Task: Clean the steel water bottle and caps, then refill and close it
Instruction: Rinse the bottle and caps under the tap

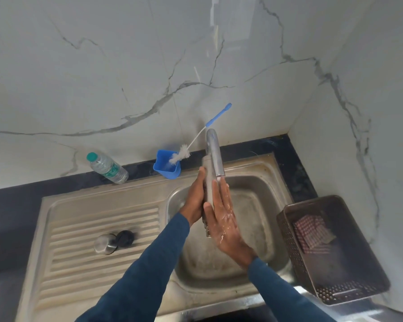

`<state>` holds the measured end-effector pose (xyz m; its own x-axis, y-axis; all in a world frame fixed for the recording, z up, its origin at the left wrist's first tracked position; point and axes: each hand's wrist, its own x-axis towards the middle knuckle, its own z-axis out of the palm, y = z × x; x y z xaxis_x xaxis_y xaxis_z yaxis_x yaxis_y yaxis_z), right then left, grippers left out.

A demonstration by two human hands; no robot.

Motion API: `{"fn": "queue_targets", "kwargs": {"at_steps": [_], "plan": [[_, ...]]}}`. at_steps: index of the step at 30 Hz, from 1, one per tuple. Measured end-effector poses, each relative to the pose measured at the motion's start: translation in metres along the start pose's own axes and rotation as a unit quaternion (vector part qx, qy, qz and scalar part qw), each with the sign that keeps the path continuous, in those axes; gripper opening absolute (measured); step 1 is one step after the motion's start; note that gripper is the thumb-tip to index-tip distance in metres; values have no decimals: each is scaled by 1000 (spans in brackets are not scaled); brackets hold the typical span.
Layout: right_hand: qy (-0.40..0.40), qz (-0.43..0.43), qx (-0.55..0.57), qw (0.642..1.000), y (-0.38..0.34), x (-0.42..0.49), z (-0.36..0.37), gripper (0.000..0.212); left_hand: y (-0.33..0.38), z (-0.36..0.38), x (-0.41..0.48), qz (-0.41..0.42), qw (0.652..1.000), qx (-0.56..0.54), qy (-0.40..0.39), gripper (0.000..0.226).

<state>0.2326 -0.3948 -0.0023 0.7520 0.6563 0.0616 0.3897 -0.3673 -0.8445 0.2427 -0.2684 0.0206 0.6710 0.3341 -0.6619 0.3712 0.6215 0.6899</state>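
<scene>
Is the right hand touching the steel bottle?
Touching. The head view shows the right hand pressed flat against the steel bottle, opposite the left hand.

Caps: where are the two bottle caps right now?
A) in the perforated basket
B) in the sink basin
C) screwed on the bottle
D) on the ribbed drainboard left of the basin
D: the steel cap and the black cap sit side by side on the ribs of the drainboard, left of the basin.
</scene>
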Motion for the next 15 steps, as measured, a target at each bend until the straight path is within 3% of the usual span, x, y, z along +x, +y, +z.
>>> {"fn": "queue_targets", "kwargs": {"at_steps": [7, 10, 13, 15], "plan": [[0, 48, 126, 991, -1, 59, -7, 60, -11, 0, -6, -14, 999, -25, 19, 64], [-92, 68, 22, 993, 4, 81, -8, 88, -13, -5, -6, -15, 1000, 4, 23, 66], [-6, 66, 127, 990, 14, 103, -16, 53, -13, -6, -13, -19, 999, 27, 7, 67], [-1, 78, 114, 990, 18, 114, -20, 38, -12, -4, -16, -15, 999, 26, -11, 65]]}}
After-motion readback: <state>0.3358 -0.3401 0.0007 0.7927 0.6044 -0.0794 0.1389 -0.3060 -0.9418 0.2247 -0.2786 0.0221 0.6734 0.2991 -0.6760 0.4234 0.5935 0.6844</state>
